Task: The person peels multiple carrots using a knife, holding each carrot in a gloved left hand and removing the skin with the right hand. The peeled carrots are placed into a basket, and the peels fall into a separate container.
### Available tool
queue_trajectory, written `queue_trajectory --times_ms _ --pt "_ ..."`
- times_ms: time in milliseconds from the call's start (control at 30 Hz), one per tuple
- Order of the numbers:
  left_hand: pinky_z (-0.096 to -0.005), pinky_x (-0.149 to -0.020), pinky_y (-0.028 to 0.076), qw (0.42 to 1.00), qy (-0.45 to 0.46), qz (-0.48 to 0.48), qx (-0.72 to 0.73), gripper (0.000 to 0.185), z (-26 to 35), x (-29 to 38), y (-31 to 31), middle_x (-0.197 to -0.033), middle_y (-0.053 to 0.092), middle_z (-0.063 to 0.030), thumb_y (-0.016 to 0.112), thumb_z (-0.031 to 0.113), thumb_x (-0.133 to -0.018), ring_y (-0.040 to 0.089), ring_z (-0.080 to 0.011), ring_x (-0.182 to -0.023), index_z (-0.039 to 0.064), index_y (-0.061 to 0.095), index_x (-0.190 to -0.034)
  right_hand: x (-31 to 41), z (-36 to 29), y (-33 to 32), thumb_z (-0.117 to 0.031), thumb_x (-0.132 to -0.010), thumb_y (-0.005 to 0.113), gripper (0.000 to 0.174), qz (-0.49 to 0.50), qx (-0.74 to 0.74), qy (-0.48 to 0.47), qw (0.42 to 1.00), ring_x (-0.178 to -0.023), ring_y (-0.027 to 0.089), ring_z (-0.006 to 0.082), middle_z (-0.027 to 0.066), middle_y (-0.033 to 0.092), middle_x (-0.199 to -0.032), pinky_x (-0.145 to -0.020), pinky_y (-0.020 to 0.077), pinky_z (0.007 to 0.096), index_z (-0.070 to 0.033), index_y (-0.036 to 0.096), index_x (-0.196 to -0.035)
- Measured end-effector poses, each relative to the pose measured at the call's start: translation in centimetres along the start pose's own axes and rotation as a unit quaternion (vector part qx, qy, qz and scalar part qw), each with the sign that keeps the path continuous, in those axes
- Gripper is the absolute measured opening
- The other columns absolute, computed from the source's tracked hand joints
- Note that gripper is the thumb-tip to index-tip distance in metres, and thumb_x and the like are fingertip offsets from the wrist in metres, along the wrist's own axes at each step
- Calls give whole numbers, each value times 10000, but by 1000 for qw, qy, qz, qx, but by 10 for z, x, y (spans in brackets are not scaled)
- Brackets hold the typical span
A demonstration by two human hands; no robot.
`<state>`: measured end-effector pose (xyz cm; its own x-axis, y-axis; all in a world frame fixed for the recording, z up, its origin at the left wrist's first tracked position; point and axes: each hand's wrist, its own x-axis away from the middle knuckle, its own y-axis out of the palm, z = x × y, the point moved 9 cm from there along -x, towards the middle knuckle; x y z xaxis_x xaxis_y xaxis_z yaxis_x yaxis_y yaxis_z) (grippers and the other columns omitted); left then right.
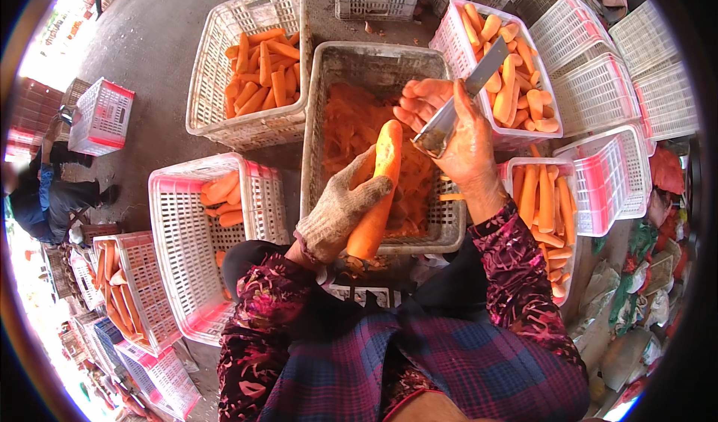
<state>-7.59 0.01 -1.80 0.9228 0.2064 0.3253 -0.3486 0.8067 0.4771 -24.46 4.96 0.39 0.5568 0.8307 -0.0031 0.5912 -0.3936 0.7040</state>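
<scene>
My left hand point(342, 206), in a knitted work glove, grips a large carrot point(377, 198) that points up and away from me. The carrot's upper part looks paler and bumpy. My bare right hand point(463, 130) holds a metal blade tool point(487, 66), a knife or peeler, between thumb and palm; its fingers are spread to the left, and its exact grip is partly hidden. Both hands are above a dirty plastic crate point(381, 52) between my knees. Orange carrot peelings point(353, 125) fill much of that crate. The tool and the carrot are apart.
Crates with carrots stand at the upper left point(249, 122), left point(162, 242), upper right point(552, 102) and right point(569, 198). Stacked white crates point(594, 94) are farther right. A person point(53, 198) sits at the far left. Bags and nets point(634, 293) lie at the lower right.
</scene>
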Motion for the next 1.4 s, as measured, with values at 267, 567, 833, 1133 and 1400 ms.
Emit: queue_trajectory --times_ms 267,567,833,1133,1400 --pt "-273 -856 527 998 -13 -55 38 748 -1 2 7 -1232 594 -46 677 305 -961 597 -126 -1025 45 361 -1587 6 -15 27 -461 -1062 563 461 23 410 -120 904 -1001 666 172 87 713 -1051 -906 504 312 -24 711 -1056" --pt "-276 -912 500 1000 25 -3 8 799 6 1 -12 -1287 601 -51 688 253 -937 614 -133 -1024 62 317 -1619 11 -8 6 -232 -950 767 219 -12 383 58 922 -574 571 62 10 698 -765 -536 436 232 -16 739 -932" --pt "-298 -1059 435 996 2 -55 -73 807 4 8 -5 -1417 568 -83 700 203 -906 560 -167 -1233 41 340 -1610 -2 -46 -28 -266 -881 797 260 106 530 29 841 -533 570 98 30 670 -631 -543 433 273 -16 763 -818" --pt "-345 -860 590 1000 -10 -13 12 857 2 5 -9 -1330 598 -100 696 144 -903 665 -165 -963 106 263 -1641 10 -14 -1 -205 -903 783 212 -3 461 43 886 -531 587 78 31 705 -686 -518 448 255 -1 764 -847" --pt "-276 -824 548 995 -51 11 -90 770 -7 4 -18 -1193 659 -72 731 169 -877 651 -118 -985 89 424 -1579 11 6 12 -405 -849 827 426 -32 533 101 839 -536 585 109 37 632 -569 -547 429 281 -10 722 -729"
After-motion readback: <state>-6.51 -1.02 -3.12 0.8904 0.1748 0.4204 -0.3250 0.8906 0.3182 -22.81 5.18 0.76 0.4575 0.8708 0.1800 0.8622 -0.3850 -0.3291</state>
